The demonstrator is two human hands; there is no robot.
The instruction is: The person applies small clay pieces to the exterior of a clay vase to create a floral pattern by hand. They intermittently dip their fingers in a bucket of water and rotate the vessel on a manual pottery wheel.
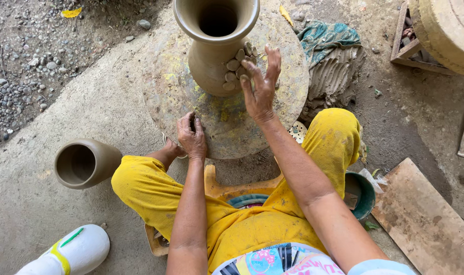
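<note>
A tall unfired clay vase (pixel 214 40) with a flared mouth stands on a round, paint-stained turntable (pixel 181 97). Several small clay petals (pixel 237 66) stick to its right side. My right hand (pixel 260 84) is spread with fingers apart, fingertips touching those petals. My left hand (pixel 192 135) rests at the turntable's near edge, fingers curled on a small lump of clay. I sit on a low wooden stool (pixel 227 191), knees in yellow trousers on both sides.
A second clay pot (pixel 84 163) stands on the concrete at left. A white plastic container (pixel 71 252) lies bottom left. Teal cloth (pixel 326 38) and ridged clay lie beyond the wheel, a teal bowl (pixel 362 196) and wooden board (pixel 423 221) at right.
</note>
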